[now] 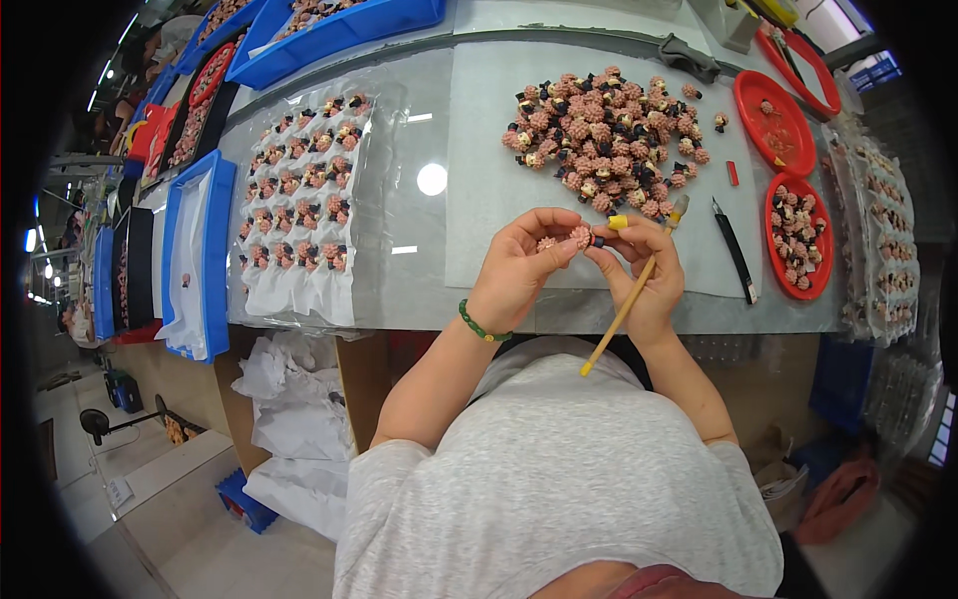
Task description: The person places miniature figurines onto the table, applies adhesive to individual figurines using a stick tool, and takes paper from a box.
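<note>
My left hand [517,268], with a green bead bracelet at its wrist, pinches a small figurine [581,238] with pink bobbly hair and a dark base. My right hand [644,285] meets it at the dark end, thumb and finger against it. A yellow wrap covers one right fingertip. Tucked in that same hand is a brush [621,311] with a slim yellow handle, its bristle end up and away from me. Just beyond both hands, a heap of similar figurines [604,135] lies on a white sheet [479,180].
Left of the sheet, rows of figurines fill a lined plastic tray [299,205]. Blue bins [215,290] stand farther left. On the right lie a black-handled craft knife [733,245], a small red piece [732,174], red dishes [824,275] and stacked clear trays [883,230].
</note>
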Available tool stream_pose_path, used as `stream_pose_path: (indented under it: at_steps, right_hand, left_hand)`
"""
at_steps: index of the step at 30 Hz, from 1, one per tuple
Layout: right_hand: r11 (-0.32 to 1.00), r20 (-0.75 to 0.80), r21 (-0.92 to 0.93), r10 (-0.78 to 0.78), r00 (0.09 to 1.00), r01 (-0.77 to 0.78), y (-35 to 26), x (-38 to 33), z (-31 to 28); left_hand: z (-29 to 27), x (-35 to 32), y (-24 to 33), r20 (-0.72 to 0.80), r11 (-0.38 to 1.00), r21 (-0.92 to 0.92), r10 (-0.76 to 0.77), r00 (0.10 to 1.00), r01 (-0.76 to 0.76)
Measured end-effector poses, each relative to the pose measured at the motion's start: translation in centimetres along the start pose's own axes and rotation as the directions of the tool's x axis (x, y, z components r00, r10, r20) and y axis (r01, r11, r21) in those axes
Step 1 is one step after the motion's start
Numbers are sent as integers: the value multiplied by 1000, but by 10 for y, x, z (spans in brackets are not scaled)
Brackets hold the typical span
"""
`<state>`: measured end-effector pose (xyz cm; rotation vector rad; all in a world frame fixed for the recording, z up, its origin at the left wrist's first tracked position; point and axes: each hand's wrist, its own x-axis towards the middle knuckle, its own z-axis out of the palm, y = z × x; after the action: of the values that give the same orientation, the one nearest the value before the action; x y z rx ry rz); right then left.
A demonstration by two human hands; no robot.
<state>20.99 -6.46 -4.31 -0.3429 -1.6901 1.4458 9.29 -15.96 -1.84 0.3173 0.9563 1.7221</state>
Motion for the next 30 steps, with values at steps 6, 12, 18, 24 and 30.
stream_pose_path:
  at_steps: [6, 12, 18, 24, 30]
  right_hand:
    - [1000, -7, -21, -15, 1000, 15, 0, 0, -1]
    - [1000, -8, -14, 21, 1000, -21, 1, -1, -2]
    - [998, -35, 40, 56, 998, -55, 3, -3, -4]
    - [998, 51, 0, 55, 997, -55, 2, 0, -8]
    - [982, 34, 113, 150, 988, -153, -26, 23, -17]
  left_hand:
    - [1, 2, -3, -4, 999, 33, 26, 1000, -26]
    - [-2, 3, -7, -8, 1000, 24, 6, 1000, -5]
    - [-3, 2, -7, -9, 997, 67, -42, 999, 43]
    - [-2, 1, -9, -15, 997, 60, -39, 999, 40]
    - [-5, 1, -7, -23, 980, 196, -10, 1000, 15]
